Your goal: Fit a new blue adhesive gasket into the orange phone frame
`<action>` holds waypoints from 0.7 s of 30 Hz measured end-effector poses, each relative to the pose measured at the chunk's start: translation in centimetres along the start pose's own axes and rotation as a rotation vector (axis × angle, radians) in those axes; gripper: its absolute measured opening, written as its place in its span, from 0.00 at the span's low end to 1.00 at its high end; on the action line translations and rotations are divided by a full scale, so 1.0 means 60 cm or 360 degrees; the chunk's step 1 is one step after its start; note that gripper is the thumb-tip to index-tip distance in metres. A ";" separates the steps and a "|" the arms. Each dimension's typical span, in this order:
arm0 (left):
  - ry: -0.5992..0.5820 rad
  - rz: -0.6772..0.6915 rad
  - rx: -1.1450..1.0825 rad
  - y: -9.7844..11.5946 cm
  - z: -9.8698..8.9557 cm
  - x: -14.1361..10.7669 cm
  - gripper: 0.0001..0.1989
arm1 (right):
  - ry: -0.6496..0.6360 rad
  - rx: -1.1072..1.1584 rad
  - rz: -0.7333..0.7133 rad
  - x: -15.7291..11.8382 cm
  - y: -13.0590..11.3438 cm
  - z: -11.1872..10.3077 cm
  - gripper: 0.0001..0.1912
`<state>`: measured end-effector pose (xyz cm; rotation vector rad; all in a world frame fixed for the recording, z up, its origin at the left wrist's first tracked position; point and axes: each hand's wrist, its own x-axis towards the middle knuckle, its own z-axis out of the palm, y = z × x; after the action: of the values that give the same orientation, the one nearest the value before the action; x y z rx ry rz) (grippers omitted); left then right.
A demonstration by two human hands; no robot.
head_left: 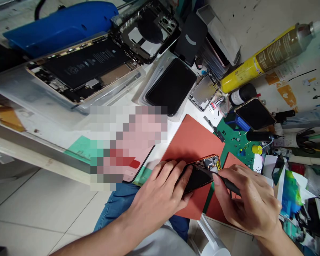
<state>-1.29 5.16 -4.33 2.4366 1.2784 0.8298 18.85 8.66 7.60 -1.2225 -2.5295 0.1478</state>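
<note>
An opened phone (pixel 198 180) lies on a reddish-brown mat (pixel 185 142), its inner boards and a yellow part showing at the far end. Fingers of my left hand (pixel 164 188) are wrapped over its near end and press on it. My right hand (pixel 246 199) pinches a dark, slim tool (pixel 230 185); the pointed tip reaches over the phone's inside. Part of the phone is hidden under my left fingers.
Behind are another opened phone (pixel 88 67), a phone housing (pixel 149 32) and a dark-screened phone (pixel 172 87). A yellow spray can (pixel 266 58) lies at the back right. Small parts litter the green mat (pixel 230 133). Blurred squares cover an area left of my hands.
</note>
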 end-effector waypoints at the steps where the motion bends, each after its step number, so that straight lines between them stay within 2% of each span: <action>1: 0.0003 -0.0003 -0.0002 0.000 -0.001 0.000 0.25 | 0.0003 -0.0004 -0.0002 0.000 0.000 0.000 0.07; 21: 0.0005 0.0000 0.0011 0.001 -0.003 0.003 0.24 | 0.0000 0.0019 0.0027 0.002 -0.001 0.002 0.08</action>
<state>-1.30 5.26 -4.10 2.4419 1.2842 0.8305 18.71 8.72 7.50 -1.2400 -2.5153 0.1665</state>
